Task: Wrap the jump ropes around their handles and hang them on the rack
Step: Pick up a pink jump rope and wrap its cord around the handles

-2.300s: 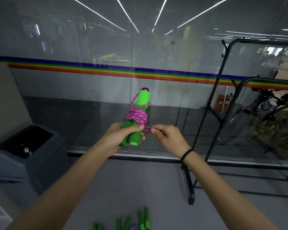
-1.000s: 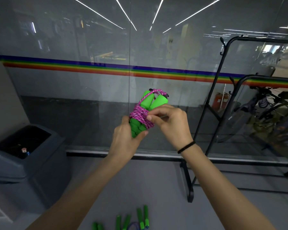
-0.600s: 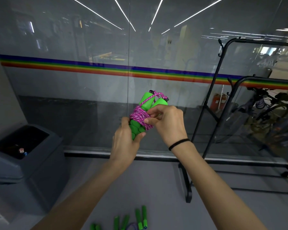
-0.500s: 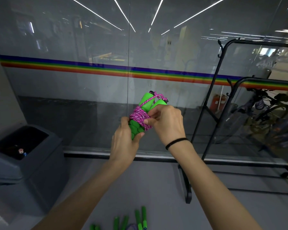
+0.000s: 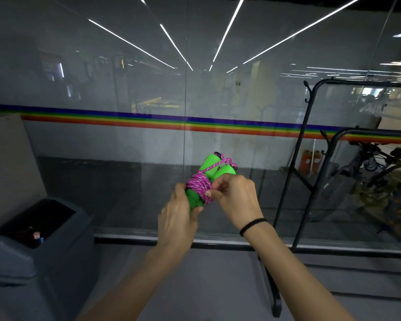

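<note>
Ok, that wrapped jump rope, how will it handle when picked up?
The pink cord looks floppy, so its coils may slip loose unless tucked. The green handles look stiff and rounded, probably light, apt to roll.

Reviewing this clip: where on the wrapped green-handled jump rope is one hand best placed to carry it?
Grip the lower ends of the green handles, below the pink rope coil, from underneath, where the left hand grips. They lie side by side, tilted up, bare there. Squeezing the coil might loosen it.
</note>
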Available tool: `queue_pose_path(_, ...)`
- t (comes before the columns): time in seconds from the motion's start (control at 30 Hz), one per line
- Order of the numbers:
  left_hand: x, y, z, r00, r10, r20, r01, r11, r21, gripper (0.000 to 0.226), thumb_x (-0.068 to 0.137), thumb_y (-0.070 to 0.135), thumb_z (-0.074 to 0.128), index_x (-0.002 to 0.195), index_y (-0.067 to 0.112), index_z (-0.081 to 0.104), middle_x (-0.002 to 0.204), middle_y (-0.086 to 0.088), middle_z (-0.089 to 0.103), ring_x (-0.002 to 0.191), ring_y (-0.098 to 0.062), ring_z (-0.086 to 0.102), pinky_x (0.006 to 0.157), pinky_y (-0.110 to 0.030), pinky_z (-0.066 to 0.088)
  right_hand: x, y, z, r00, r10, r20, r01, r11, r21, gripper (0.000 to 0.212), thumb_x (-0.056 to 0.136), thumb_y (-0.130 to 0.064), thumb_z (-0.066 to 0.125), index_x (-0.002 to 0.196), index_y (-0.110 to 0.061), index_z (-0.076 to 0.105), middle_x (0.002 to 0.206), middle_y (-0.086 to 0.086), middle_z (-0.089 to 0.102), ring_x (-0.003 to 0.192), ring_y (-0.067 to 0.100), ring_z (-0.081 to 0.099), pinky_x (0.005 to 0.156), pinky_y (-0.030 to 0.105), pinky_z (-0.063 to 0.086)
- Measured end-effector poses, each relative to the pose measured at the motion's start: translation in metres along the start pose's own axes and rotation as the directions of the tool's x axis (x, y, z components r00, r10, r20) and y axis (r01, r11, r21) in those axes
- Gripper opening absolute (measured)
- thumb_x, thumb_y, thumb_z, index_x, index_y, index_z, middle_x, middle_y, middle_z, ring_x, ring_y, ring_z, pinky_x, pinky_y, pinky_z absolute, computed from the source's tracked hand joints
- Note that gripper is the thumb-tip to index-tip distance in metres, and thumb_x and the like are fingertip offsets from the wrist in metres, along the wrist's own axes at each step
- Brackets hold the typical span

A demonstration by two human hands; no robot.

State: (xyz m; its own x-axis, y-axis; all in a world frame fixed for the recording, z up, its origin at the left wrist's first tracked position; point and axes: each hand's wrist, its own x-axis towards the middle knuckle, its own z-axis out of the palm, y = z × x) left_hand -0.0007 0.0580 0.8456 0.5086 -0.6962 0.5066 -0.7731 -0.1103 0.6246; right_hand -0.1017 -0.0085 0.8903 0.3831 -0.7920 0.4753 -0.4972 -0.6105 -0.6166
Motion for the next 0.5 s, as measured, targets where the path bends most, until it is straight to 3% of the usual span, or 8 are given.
queue_pose_path(0.13, 0.001, -0.002, 0.000, 1.000, -0.020, 0.007, 0.020, 1.000, 0.013, 0.038, 0.085, 0.024, 0.062, 0.114, 0.014, 0.039, 0.107, -0.006, 0.061, 0.098, -0.029, 0.060, 0.072, -0.035, 0.041, 0.004, 0.002, 0.003, 0.998, 0.041, 0.044, -0.046, 0.993, 0.107, 0.012, 0.071, -0.018, 0.077, 0.081, -0.014, 0.070, 0.073, -0.004, 0.065, 0.069, 0.006, 0.061, 0.062, 0.005, 0.046)
queue_pose_path(0.27, 0.000, -0.007, -0.002, 0.999, -0.028, 0.022, 0.028, 1.000, 0.001, 0.039, 0.084, 0.023, 0.063, 0.114, 0.014, 0.039, 0.107, -0.005, 0.061, 0.099, -0.030, 0.060, 0.070, -0.033, 0.038, 0.006, 0.005, 0.005, 0.994, 0.046, 0.095, -0.059, 0.989, 0.137, 0.012, 0.071, -0.017, 0.077, 0.080, -0.015, 0.070, 0.072, -0.003, 0.066, 0.069, 0.007, 0.062, 0.066, 0.009, 0.047)
queue_pose_path(0.43, -0.003, -0.012, -0.003, 0.998, -0.029, 0.048, 0.029, 1.000, -0.006, 0.039, 0.084, 0.024, 0.064, 0.112, 0.015, 0.039, 0.104, -0.004, 0.061, 0.097, -0.029, 0.060, 0.072, -0.035, 0.041, 0.007, 0.006, 0.003, 0.973, -0.058, 0.225, 0.056, 0.998, 0.016, 0.008, 0.076, -0.013, 0.070, 0.074, -0.017, 0.063, 0.065, -0.008, 0.058, 0.059, -0.002, 0.052, 0.055, 0.002, 0.040)
queue_pose_path(0.5, -0.004, -0.014, -0.003, 0.998, -0.030, 0.057, 0.031, 1.000, -0.006, 0.038, 0.084, 0.024, 0.063, 0.112, 0.014, 0.038, 0.104, -0.005, 0.060, 0.096, -0.029, 0.060, 0.071, -0.034, 0.041, 0.009, 0.005, 0.004, 0.963, -0.105, 0.250, 0.121, 0.991, -0.049, 0.009, 0.077, -0.011, 0.065, 0.072, -0.014, 0.059, 0.066, -0.004, 0.058, 0.060, 0.005, 0.053, 0.055, 0.006, 0.039)
